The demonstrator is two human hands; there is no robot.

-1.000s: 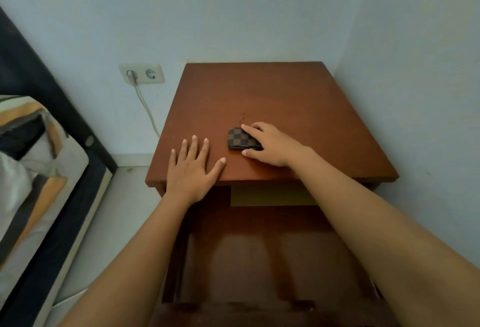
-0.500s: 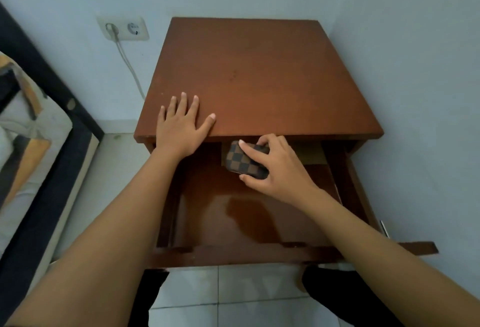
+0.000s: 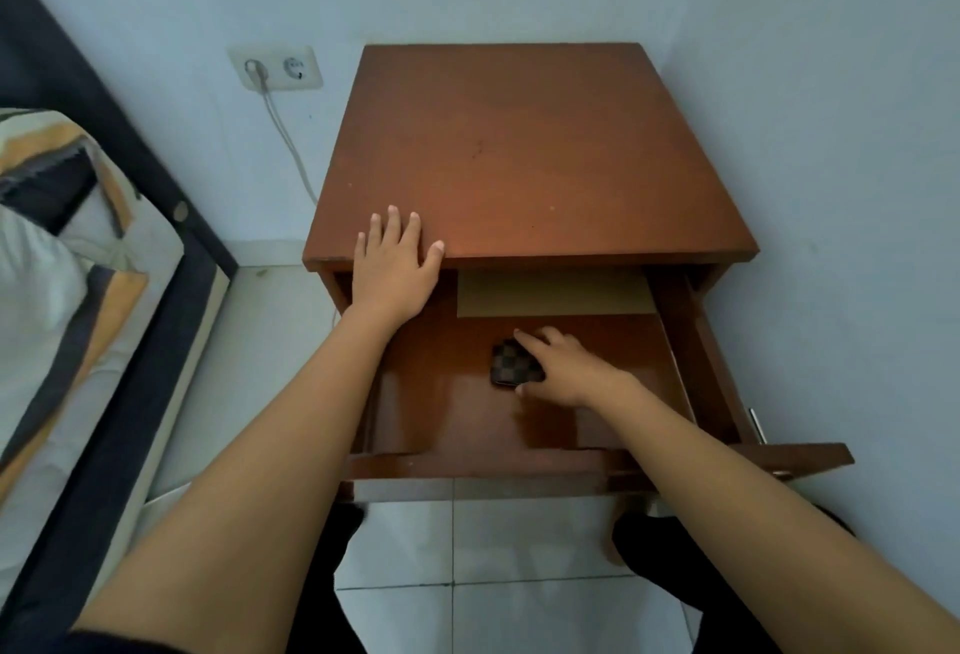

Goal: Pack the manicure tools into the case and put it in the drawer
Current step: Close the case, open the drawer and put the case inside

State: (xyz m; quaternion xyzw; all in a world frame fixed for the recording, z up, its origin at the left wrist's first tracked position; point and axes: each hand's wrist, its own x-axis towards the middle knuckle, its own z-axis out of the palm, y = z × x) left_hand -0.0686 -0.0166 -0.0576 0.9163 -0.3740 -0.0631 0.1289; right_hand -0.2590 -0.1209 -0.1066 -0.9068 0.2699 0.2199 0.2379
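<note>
The brown checkered manicure case [image 3: 510, 361] is closed and lies on the glossy floor of the pulled-out drawer [image 3: 447, 425], near its middle. My right hand [image 3: 563, 366] rests on the case's right side, fingers curled over its top and thumb at its near edge. My left hand [image 3: 396, 264] lies flat with fingers spread on the front left edge of the nightstand top [image 3: 530, 149]. No loose tools are visible.
A tan sheet [image 3: 556, 292] lies at the drawer's back. The drawer front [image 3: 795, 458] juts out to the right with a metal handle [image 3: 757, 425]. A bed [image 3: 67, 290] stands at left, a wall socket with cable [image 3: 275, 69] behind. My dark-clad legs stand below on white tiles.
My right hand carried the case off the nightstand top, down into the drawer, and set it on the drawer floor. My left hand stayed on the front left edge.
</note>
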